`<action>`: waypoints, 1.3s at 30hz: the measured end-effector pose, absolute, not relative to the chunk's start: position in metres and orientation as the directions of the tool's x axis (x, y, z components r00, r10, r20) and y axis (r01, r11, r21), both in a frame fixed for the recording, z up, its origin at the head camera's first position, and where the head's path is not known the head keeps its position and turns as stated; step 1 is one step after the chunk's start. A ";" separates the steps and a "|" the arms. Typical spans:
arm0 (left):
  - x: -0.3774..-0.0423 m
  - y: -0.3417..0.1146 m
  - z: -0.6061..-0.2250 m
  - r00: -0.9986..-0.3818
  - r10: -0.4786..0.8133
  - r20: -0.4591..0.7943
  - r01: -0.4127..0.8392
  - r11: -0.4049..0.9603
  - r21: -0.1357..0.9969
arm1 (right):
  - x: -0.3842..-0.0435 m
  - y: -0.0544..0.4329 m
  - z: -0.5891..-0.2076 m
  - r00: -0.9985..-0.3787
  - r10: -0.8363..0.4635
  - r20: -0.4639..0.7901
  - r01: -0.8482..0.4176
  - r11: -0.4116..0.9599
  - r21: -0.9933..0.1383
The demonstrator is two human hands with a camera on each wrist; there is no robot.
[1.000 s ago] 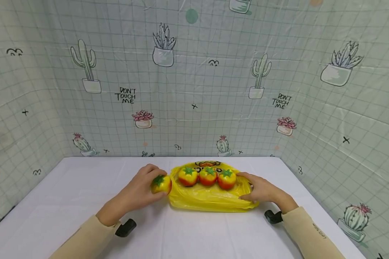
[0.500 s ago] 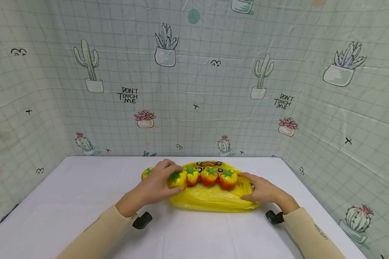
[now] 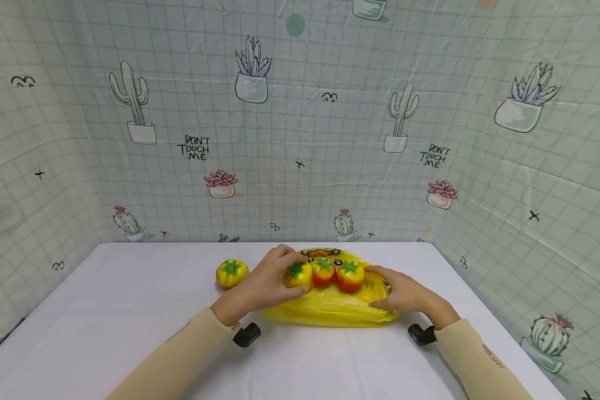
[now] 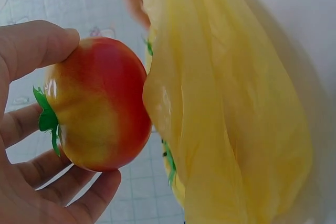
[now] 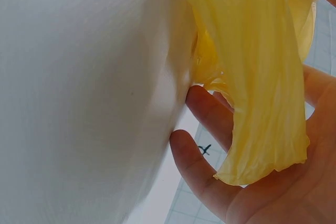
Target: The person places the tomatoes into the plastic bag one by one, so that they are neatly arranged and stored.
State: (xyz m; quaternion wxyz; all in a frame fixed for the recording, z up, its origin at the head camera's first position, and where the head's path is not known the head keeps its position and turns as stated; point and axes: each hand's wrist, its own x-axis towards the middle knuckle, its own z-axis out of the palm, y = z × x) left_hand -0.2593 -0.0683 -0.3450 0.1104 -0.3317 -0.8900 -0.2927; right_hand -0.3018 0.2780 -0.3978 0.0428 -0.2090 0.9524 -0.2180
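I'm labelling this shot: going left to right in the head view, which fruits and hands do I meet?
Loose fruit → left hand with held fruit → fruit beside it → rightmost fruit → right hand.

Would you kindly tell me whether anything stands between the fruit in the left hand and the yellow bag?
Nothing visible separates the fruit in the left hand from the yellow bag. Two other fruits show in the bag, just right of the held one; the head view hides what lies beneath.
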 end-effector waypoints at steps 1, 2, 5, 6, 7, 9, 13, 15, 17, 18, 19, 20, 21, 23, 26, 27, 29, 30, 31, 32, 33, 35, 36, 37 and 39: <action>-0.260 -0.065 -0.345 -0.755 0.528 0.389 0.655 0.606 0.451 | -0.302 0.278 -0.398 -0.909 -0.417 0.011 -0.381 0.819 -0.429; -0.261 -0.062 -0.346 -0.753 0.531 0.388 0.658 0.602 0.453 | -0.302 0.278 -0.398 -0.909 -0.417 0.011 -0.381 0.820 -0.428; -0.264 -0.053 -0.347 -0.751 0.543 0.375 0.660 0.600 0.452 | -0.303 0.278 -0.399 -0.909 -0.417 0.012 -0.382 0.820 -0.427; -0.265 -0.050 -0.348 -0.752 0.547 0.367 0.658 0.602 0.452 | -0.303 0.278 -0.399 -0.909 -0.417 0.012 -0.381 0.820 -0.427; -0.266 -0.046 -0.349 -0.756 0.548 0.358 0.654 0.607 0.451 | -0.303 0.278 -0.399 -0.909 -0.417 0.011 -0.381 0.819 -0.428; -0.267 -0.040 -0.350 -0.768 0.547 0.333 0.640 0.621 0.453 | -0.302 0.277 -0.398 -0.909 -0.417 0.009 -0.380 0.819 -0.431; -0.269 -0.030 -0.355 -0.773 0.552 0.311 0.630 0.620 0.467 | -0.302 0.276 -0.398 -0.909 -0.416 0.005 -0.377 0.819 -0.432; -0.270 -0.025 -0.357 -0.776 0.552 0.306 0.626 0.614 0.480 | -0.302 0.276 -0.397 -0.909 -0.417 0.008 -0.380 0.819 -0.429; -0.271 -0.021 -0.359 -0.779 0.547 0.308 0.623 0.612 0.487 | -0.302 0.276 -0.397 -0.909 -0.416 0.009 -0.379 0.820 -0.429; -0.271 -0.019 -0.360 -0.781 0.543 0.307 0.619 0.614 0.489 | -0.302 0.276 -0.397 -0.910 -0.415 0.009 -0.379 0.820 -0.429; -0.271 -0.017 -0.360 -0.785 0.539 0.306 0.615 0.616 0.493 | -0.302 0.276 -0.397 -0.910 -0.415 0.009 -0.378 0.820 -0.430; -0.272 -0.015 -0.361 -0.789 0.533 0.305 0.610 0.619 0.494 | -0.302 0.276 -0.397 -0.910 -0.415 0.008 -0.378 0.819 -0.431; -0.272 -0.013 -0.362 -0.792 0.530 0.304 0.607 0.623 0.494 | -0.302 0.277 -0.397 -0.910 -0.415 0.007 -0.377 0.819 -0.431; -0.272 -0.009 -0.363 -0.797 0.524 0.300 0.600 0.627 0.496 | -0.302 0.277 -0.398 -0.910 -0.414 0.004 -0.375 0.819 -0.434; -0.274 -0.003 -0.365 -0.810 0.516 0.281 0.582 0.640 0.502 | -0.303 0.278 -0.398 -0.908 -0.419 0.007 -0.381 0.819 -0.430; -0.274 0.000 -0.366 -0.813 0.514 0.273 0.576 0.644 0.503 | -0.303 0.278 -0.398 -0.907 -0.421 0.010 -0.384 0.818 -0.429; -0.274 0.003 -0.369 -0.820 0.511 0.258 0.565 0.652 0.505 | -0.303 0.278 -0.398 -0.905 -0.424 0.014 -0.389 0.817 -0.426; -0.275 0.005 -0.370 -0.823 0.509 0.252 0.560 0.655 0.507 | -0.303 0.278 -0.398 -0.903 -0.428 0.017 -0.395 0.816 -0.422; -0.275 0.007 -0.371 -0.824 0.509 0.247 0.558 0.656 0.509 | -0.303 0.278 -0.398 -0.904 -0.428 0.016 -0.394 0.817 -0.422; -0.274 0.008 -0.372 -0.825 0.510 0.244 0.556 0.658 0.508 | -0.303 0.278 -0.398 -0.904 -0.427 0.016 -0.393 0.817 -0.422; -0.274 0.009 -0.373 -0.825 0.511 0.241 0.556 0.661 0.504 | -0.303 0.278 -0.398 -0.906 -0.423 0.013 -0.388 0.818 -0.424; -0.274 0.011 -0.375 -0.825 0.513 0.239 0.557 0.664 0.498 | -0.302 0.278 -0.398 -0.906 -0.422 0.012 -0.387 0.818 -0.425; -0.273 0.011 -0.376 -0.825 0.513 0.237 0.556 0.666 0.497 | -0.302 0.278 -0.397 -0.907 -0.421 0.013 -0.386 0.818 -0.426; -0.273 0.012 -0.377 -0.826 0.512 0.236 0.556 0.668 0.494 | -0.302 0.277 -0.397 -0.908 -0.420 0.012 -0.384 0.818 -0.428; -0.273 0.013 -0.378 -0.827 0.511 0.234 0.554 0.673 0.490 | -0.302 0.277 -0.396 -0.907 -0.421 0.013 -0.384 0.815 -0.434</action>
